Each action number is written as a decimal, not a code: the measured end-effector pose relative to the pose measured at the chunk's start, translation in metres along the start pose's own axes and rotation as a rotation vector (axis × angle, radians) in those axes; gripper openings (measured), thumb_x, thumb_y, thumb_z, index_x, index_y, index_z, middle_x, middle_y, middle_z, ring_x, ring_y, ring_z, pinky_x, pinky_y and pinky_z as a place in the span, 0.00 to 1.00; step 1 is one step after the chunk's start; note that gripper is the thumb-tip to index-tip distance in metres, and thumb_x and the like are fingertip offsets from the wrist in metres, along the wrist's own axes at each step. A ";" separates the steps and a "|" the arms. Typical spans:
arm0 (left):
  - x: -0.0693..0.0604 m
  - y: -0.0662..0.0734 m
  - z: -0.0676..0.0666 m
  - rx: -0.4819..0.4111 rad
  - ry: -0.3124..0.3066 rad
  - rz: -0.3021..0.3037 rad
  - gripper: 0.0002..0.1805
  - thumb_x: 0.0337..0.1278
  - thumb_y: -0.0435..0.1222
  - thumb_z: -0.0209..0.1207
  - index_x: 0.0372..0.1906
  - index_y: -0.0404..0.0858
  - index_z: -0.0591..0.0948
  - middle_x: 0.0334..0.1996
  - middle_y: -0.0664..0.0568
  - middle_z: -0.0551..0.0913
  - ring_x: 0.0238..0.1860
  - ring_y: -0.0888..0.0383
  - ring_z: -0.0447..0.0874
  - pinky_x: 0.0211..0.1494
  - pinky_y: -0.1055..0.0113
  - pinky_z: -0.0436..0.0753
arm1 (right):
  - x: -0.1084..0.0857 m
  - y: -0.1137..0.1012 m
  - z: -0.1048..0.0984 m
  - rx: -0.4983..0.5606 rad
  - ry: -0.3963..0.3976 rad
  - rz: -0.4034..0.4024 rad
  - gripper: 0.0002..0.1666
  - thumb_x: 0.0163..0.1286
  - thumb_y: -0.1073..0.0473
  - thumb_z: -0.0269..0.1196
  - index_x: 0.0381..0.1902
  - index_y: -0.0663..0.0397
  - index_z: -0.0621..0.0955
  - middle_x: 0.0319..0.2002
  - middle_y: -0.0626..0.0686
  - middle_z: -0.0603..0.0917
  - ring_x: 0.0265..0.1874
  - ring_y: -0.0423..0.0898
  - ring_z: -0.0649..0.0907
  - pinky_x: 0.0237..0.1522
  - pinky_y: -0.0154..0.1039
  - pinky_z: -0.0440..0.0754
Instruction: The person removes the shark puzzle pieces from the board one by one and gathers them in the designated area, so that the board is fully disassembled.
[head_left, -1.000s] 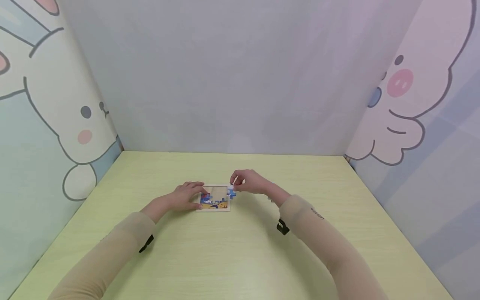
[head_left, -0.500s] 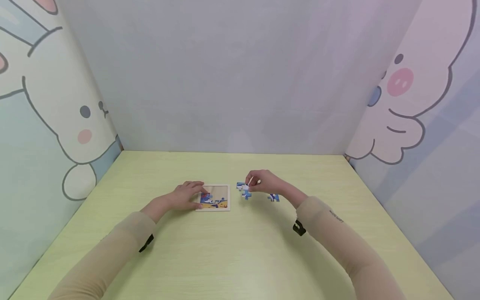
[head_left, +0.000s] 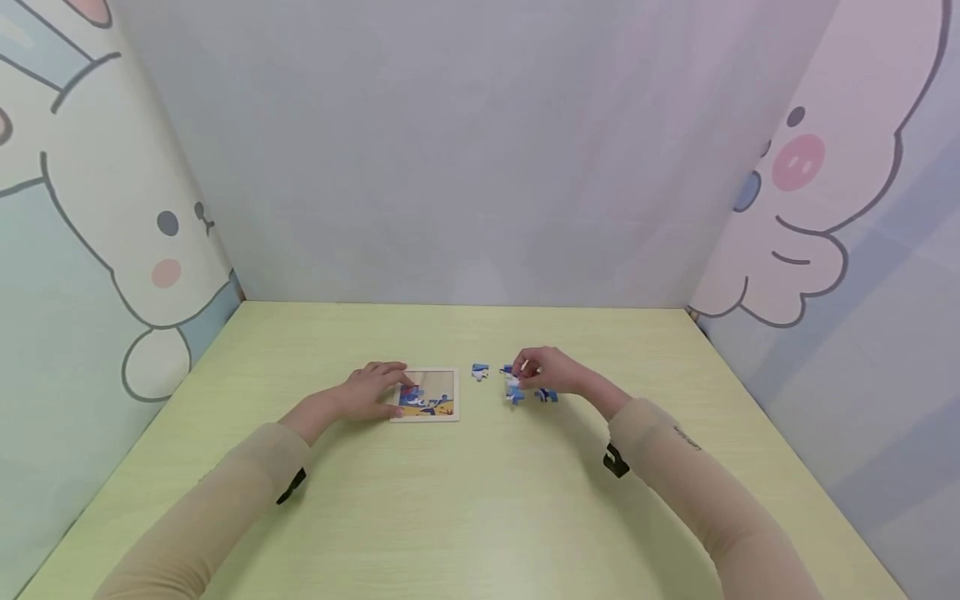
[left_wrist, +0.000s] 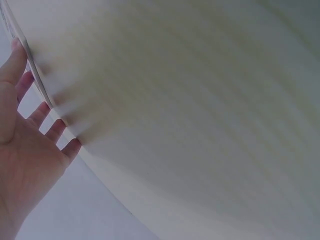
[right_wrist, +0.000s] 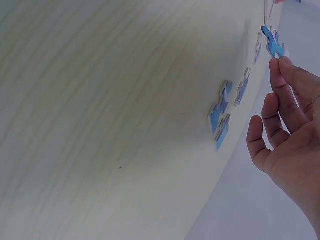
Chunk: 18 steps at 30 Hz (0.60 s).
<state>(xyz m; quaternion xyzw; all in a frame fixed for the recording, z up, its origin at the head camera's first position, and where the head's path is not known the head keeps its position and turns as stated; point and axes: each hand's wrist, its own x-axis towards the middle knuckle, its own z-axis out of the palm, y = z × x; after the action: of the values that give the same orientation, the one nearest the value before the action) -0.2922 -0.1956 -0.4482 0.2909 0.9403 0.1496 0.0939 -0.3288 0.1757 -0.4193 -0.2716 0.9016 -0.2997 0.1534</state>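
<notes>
Starting at our far left, we have a rabbit drawing (head_left: 135, 192) on the wall, and beside it the bench (head_left: 465, 500) opens up in front of us. Now the left hand (head_left: 369, 393): thumb at the near left corner of the puzzle frame (head_left: 427, 420), fingers reaching over its far left part. Thumb and fingers stand apart, the fingers fairly straight, clamped on nothing; we'd guess it rests there to keep the frame from sliding. The left wrist view gives us those fingertips at an edge, too edge-on to read further.

The frame lies flat. Set pieces (head_left: 435, 409), blue above yellow, fill its near part, while bare wood (head_left: 440, 383) shows toward the far right.

Just right of the rim, 1 loose piece (head_left: 480, 372) lies flat, apart from the frame. And here's the right hand (head_left: 551, 372), thumb and index fingertip together on the blue-and-white held piece (right_wrist: 273, 44), up off the bench; the other fingers we see are bent and clear of it. It's caught near its edge, probably so the print can be read.

Around that hand, the right wrist view counts us at least 4 loose pieces on the bench, the nearest cluster (right_wrist: 220, 107) sitting close together, likely set out within easy reach.
</notes>
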 end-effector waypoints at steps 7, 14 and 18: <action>0.001 -0.003 0.001 0.000 0.003 0.007 0.28 0.57 0.52 0.61 0.61 0.48 0.72 0.71 0.42 0.57 0.70 0.35 0.51 0.65 0.34 0.55 | 0.000 0.013 0.004 0.022 0.009 0.003 0.08 0.63 0.62 0.64 0.41 0.54 0.79 0.33 0.48 0.85 0.34 0.41 0.82 0.37 0.37 0.80; 0.003 -0.005 0.003 0.008 0.004 0.023 0.28 0.57 0.52 0.60 0.61 0.49 0.71 0.71 0.41 0.57 0.69 0.34 0.52 0.64 0.34 0.56 | 0.003 0.017 0.010 -0.007 0.015 0.015 0.08 0.63 0.60 0.65 0.40 0.52 0.79 0.32 0.46 0.83 0.32 0.41 0.79 0.37 0.36 0.78; 0.003 -0.004 0.003 -0.001 0.003 0.017 0.28 0.57 0.51 0.61 0.61 0.50 0.71 0.71 0.41 0.57 0.69 0.35 0.52 0.64 0.34 0.55 | 0.005 0.017 0.011 -0.026 0.020 0.014 0.08 0.62 0.61 0.66 0.39 0.52 0.79 0.31 0.46 0.82 0.30 0.42 0.77 0.35 0.36 0.77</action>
<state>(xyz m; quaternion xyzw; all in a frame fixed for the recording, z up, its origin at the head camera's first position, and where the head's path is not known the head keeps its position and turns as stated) -0.2957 -0.1969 -0.4525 0.2985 0.9379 0.1513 0.0915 -0.3343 0.1792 -0.4385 -0.2642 0.9088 -0.2896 0.1430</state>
